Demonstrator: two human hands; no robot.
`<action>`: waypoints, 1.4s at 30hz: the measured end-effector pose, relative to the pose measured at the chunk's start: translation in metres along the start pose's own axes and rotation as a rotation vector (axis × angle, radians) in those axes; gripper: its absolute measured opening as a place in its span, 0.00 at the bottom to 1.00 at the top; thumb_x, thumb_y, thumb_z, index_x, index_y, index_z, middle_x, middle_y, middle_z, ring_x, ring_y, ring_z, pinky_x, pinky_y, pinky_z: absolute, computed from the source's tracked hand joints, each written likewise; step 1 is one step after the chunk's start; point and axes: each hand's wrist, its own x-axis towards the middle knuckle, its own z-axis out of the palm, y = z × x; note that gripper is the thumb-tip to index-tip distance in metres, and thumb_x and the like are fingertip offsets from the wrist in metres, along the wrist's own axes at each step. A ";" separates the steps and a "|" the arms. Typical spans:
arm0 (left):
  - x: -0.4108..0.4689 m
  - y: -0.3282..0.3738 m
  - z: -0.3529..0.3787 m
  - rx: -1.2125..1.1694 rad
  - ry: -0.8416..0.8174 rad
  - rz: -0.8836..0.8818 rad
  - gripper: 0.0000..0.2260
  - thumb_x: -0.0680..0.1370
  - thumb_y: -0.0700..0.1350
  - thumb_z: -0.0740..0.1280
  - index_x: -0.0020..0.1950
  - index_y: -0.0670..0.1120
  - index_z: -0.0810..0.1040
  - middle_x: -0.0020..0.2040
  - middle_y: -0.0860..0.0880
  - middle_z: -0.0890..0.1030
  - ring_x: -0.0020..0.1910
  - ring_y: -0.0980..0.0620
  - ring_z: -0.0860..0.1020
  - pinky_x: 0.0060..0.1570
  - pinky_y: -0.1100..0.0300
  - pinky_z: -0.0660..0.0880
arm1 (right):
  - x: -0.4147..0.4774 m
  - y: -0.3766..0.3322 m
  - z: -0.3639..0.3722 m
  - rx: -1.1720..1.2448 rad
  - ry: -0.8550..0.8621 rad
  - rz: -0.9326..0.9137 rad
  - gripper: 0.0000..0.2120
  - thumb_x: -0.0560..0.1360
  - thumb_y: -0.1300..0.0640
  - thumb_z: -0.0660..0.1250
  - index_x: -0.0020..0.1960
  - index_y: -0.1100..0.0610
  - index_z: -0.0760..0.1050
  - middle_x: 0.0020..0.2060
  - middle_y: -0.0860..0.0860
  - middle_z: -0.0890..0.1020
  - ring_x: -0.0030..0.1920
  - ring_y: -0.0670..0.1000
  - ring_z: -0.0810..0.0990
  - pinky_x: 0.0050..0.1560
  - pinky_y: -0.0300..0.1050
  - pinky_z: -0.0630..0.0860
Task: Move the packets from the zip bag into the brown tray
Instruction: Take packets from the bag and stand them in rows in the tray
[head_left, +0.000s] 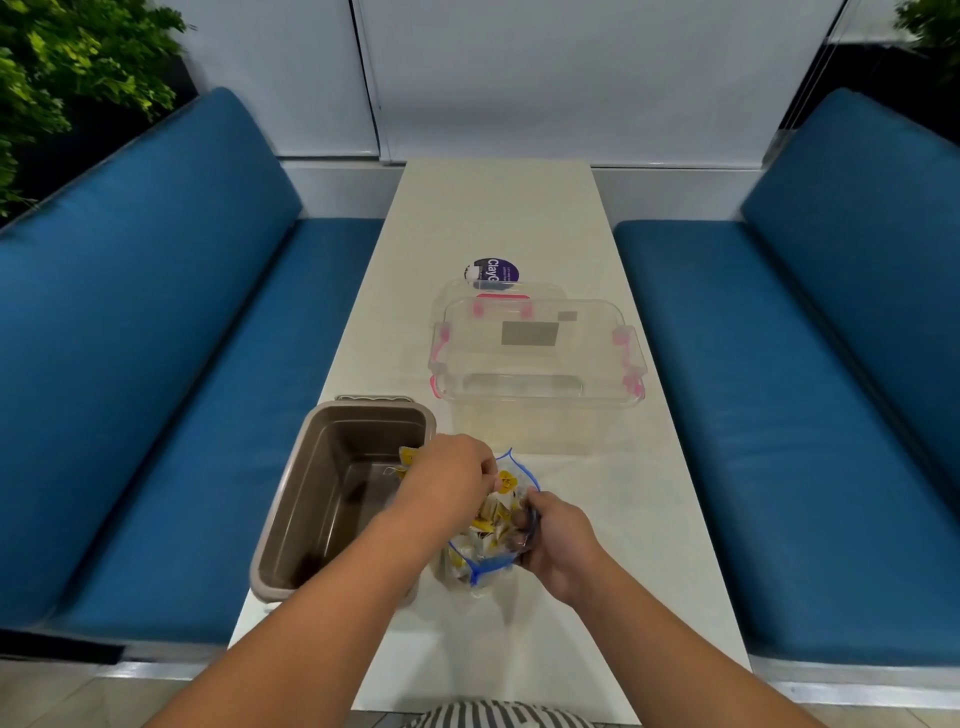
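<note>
Head view shows us at the near end of a long white tabletop (498, 218), with the brown tray (291, 519) at about nine o'clock from our hands and the zip bag (488, 564) standing just beside its right wall. Our right hand (558, 545) has its grip closed on the bag's blue-edged mouth, holding it open. Our left hand (449, 480) sits over the tray's right rim with fingers curled around yellow-and-white packets (408, 460); a corner pokes out toward the tray, though how many we hold is hard to tell, since the hand hides them. More packets remain inside the bag. A clear lidded box (537, 364) with pink latches lies at twelve o'clock, well apart, and a purple round label (493, 273) rests beyond it.

To do this step well, we should carry the left hand fully past the rim toward nine o'clock before letting go, so nothing lands on the edge. We should keep the right hand's hold steady and the mouth wide, so the next reach goes in cleanly without tipping the bag.
</note>
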 end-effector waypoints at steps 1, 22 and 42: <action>-0.001 -0.001 -0.005 0.004 0.017 0.012 0.05 0.79 0.48 0.69 0.48 0.50 0.85 0.43 0.52 0.84 0.45 0.51 0.80 0.48 0.57 0.78 | 0.001 -0.001 0.001 0.006 0.006 0.001 0.13 0.86 0.60 0.55 0.44 0.58 0.73 0.28 0.51 0.80 0.27 0.50 0.80 0.35 0.45 0.76; 0.003 -0.103 -0.067 0.138 -0.060 -0.151 0.03 0.78 0.49 0.71 0.49 0.55 0.85 0.45 0.54 0.83 0.44 0.54 0.80 0.47 0.57 0.79 | 0.009 0.001 0.005 0.129 -0.024 0.019 0.11 0.85 0.60 0.57 0.43 0.58 0.69 0.31 0.53 0.72 0.24 0.50 0.72 0.28 0.42 0.75; 0.051 -0.143 0.009 0.066 -0.102 -0.230 0.05 0.76 0.46 0.70 0.42 0.51 0.84 0.38 0.50 0.82 0.37 0.49 0.79 0.38 0.57 0.75 | 0.005 0.010 0.016 0.162 0.025 -0.017 0.10 0.83 0.61 0.58 0.42 0.58 0.69 0.30 0.53 0.73 0.24 0.50 0.73 0.30 0.45 0.74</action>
